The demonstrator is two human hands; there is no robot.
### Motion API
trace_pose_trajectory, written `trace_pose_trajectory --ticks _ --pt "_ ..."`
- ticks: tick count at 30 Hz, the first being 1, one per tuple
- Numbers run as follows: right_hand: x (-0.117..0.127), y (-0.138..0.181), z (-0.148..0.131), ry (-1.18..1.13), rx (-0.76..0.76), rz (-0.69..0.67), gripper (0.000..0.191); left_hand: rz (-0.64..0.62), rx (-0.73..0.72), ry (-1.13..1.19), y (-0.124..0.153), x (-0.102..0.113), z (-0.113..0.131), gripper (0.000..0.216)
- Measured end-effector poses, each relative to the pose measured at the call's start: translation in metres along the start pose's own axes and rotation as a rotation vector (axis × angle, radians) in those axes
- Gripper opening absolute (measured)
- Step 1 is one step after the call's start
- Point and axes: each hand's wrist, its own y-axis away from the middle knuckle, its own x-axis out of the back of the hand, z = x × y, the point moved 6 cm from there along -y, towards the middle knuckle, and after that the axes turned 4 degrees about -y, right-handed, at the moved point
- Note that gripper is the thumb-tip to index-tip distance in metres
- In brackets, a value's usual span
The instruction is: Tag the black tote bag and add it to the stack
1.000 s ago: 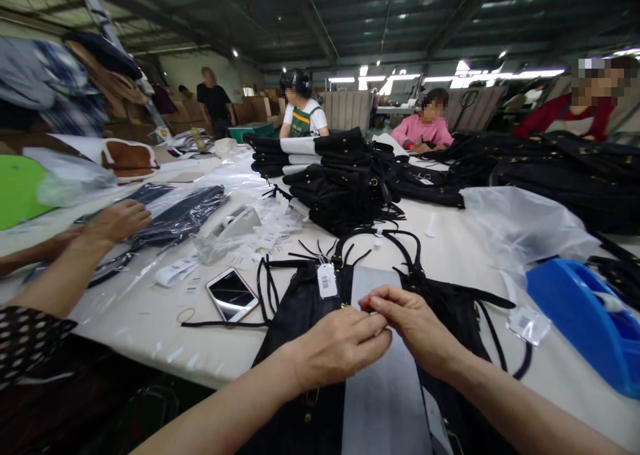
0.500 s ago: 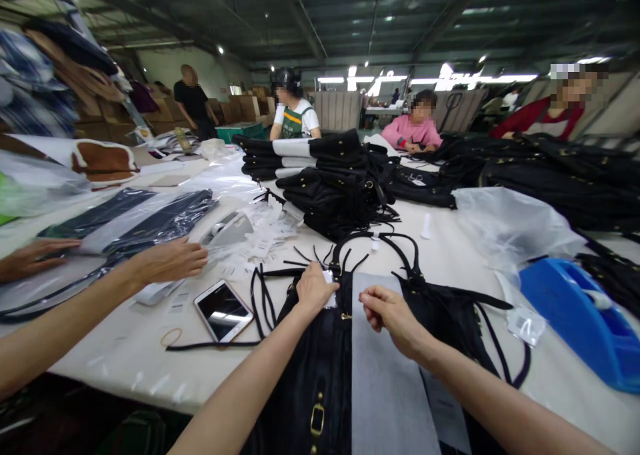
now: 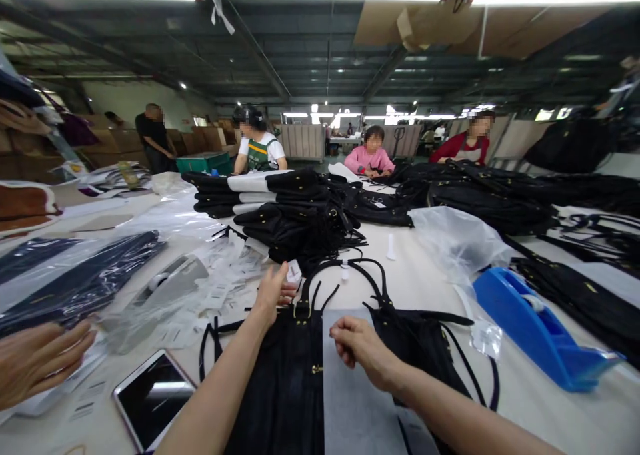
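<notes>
A black bag (image 3: pixel 280 382) with thin straps lies flat on the white table (image 3: pixel 525 402) in front of me, a grey sheet (image 3: pixel 350 388) laid over its middle. My left hand (image 3: pixel 273 292) is stretched to the bag's top edge and pinches a small white hang tag (image 3: pixel 294 271) between thumb and fingers. My right hand (image 3: pixel 357 345) rests on the grey sheet with its fingers curled in; what they hold, if anything, is hidden.
A phone (image 3: pixel 150 402) lies at my near left. A blue tape dispenser (image 3: pixel 530 328) sits at the right, a clear plastic bag (image 3: pixel 455 238) behind it. Stacked black bags (image 3: pixel 300 218) fill the table's middle. Another person's hand (image 3: pixel 37 362) is at far left; several people work across the table.
My left hand has gone forward from beside my right hand to the tag at the bag's top and taken it. The view has tilted upward. The neighbour's hand moved nearer.
</notes>
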Motion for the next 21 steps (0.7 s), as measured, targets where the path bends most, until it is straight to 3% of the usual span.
trace_pose_trajectory --ticks 3,6,8,10,13,15,18,21 --pt "0.02 -0.012 -0.057 -0.107 0.157 0.105 0.014 0.199 -0.016 -0.241 -0.005 0.017 -0.018 0.027" --pt "0.049 -0.02 -0.117 -0.23 0.284 0.311 0.008 0.159 0.027 -0.34 -0.006 0.021 -0.043 0.014" --pt "0.049 -0.026 -0.138 -0.169 0.329 0.277 0.007 0.095 0.041 -0.414 -0.004 0.02 -0.055 0.008" --pt "0.034 -0.032 -0.13 0.028 0.283 0.19 0.006 0.004 0.037 -0.465 -0.001 0.015 -0.062 0.007" --pt "-0.002 -0.035 -0.083 0.524 0.208 0.028 0.008 -0.122 -0.001 -0.482 0.004 0.005 -0.064 0.013" --pt "-0.023 -0.038 -0.051 0.9 0.261 -0.029 0.013 -0.182 -0.028 -0.463 0.007 0.001 -0.064 0.017" --pt "-0.037 -0.05 -0.022 1.262 0.272 0.003 0.02 -0.227 -0.069 -0.426 0.009 -0.001 -0.066 0.024" --pt "-0.041 -0.06 -0.015 1.407 0.214 0.053 0.026 -0.238 -0.122 -0.41 0.008 0.0 -0.071 0.031"
